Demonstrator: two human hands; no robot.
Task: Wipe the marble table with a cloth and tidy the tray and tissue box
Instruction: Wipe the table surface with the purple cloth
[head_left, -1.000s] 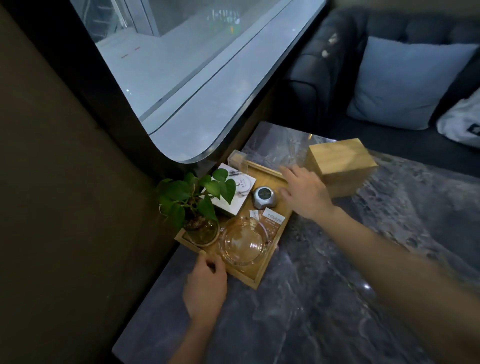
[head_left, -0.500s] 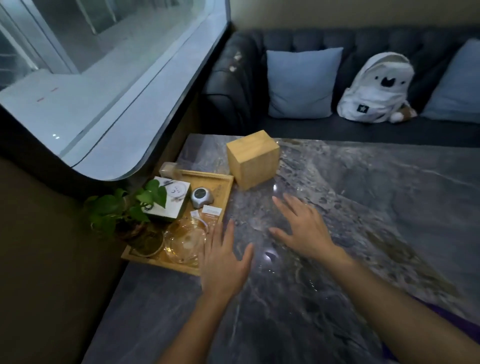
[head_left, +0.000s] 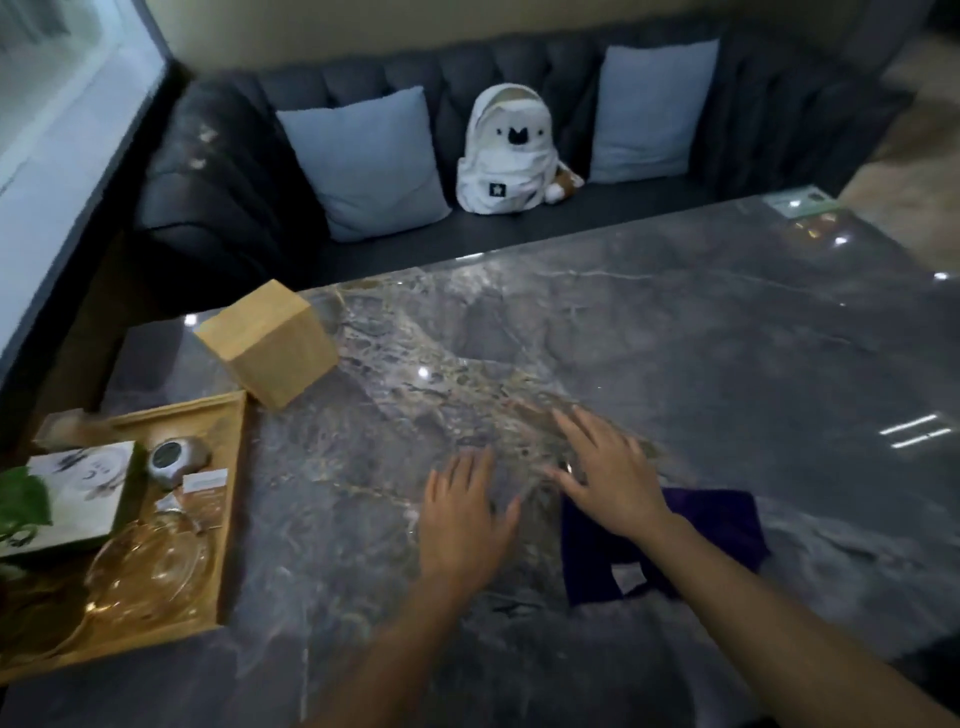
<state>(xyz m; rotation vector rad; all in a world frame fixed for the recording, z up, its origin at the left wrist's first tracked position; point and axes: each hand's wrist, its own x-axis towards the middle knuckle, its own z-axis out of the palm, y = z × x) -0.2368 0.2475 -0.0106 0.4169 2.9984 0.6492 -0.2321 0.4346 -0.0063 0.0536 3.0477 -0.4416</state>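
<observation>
The grey marble table (head_left: 701, 353) fills the view. A wooden tray (head_left: 231, 499) sits at its left edge, holding a glass dish (head_left: 150, 566), a small grey clock (head_left: 169, 460), a white card box (head_left: 78, 491) and a leafy plant (head_left: 21, 504). The wooden tissue box (head_left: 267, 343) stands just beyond the tray's far right corner. A dark purple cloth (head_left: 722, 525) lies on the marble, partly under my right wrist. My left hand (head_left: 462, 525) hovers open over the marble. My right hand (head_left: 608, 473) is spread open, its heel above the cloth's left edge.
A dark sofa (head_left: 234, 192) runs along the table's far side with two pale blue cushions (head_left: 363, 161) and a white plush backpack (head_left: 511, 150). A window (head_left: 57, 104) is at the left. A small card (head_left: 800, 202) lies at the table's far right corner.
Both hands left the tray and moved right over the marble. The view swung right, so the tray slid to the left edge and the purple cloth came into sight under my right wrist.
</observation>
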